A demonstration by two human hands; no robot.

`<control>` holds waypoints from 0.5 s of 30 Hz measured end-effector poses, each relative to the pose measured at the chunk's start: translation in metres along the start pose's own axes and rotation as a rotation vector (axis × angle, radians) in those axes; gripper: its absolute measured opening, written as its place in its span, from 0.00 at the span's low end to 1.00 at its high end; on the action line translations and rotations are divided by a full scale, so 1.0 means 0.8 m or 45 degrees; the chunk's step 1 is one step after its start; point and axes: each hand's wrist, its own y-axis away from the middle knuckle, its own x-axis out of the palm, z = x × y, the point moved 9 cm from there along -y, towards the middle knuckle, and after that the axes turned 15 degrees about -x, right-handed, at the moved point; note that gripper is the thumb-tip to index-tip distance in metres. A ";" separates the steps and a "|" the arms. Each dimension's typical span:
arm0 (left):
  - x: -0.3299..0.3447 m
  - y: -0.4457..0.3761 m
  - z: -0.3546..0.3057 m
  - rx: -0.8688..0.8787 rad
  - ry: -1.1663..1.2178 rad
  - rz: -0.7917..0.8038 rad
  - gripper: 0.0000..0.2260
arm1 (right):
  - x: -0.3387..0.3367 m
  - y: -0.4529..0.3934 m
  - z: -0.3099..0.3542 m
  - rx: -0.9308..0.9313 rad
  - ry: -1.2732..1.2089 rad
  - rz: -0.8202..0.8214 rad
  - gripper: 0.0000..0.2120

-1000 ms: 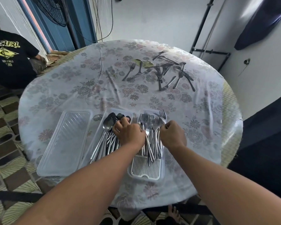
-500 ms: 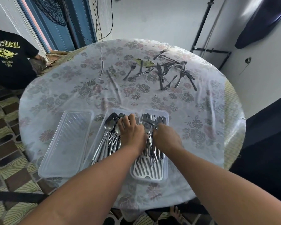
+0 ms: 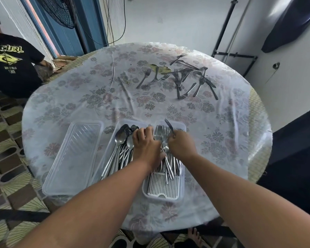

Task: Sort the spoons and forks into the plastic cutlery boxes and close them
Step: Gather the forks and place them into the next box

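Right grip (image 3: pixel 180 143) on forks (image 3: pixel 166 138), fingertips hidden

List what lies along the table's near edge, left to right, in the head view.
Clear lid → box of spoons → left hand → right hand over the box of forks.

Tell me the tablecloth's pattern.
White tablecloth printed with faded pink and grey flowers, seen clearly in the head view.
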 end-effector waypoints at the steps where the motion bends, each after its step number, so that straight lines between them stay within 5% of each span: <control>1: -0.002 -0.001 0.001 -0.026 0.048 -0.009 0.11 | -0.001 -0.002 0.000 -0.007 -0.012 -0.034 0.08; 10: -0.009 -0.008 0.007 -0.024 0.115 -0.116 0.07 | 0.007 0.004 -0.009 0.029 -0.266 -0.137 0.16; 15: -0.002 -0.026 0.009 0.078 -0.203 0.043 0.09 | 0.027 -0.001 0.005 -0.041 -0.019 0.111 0.37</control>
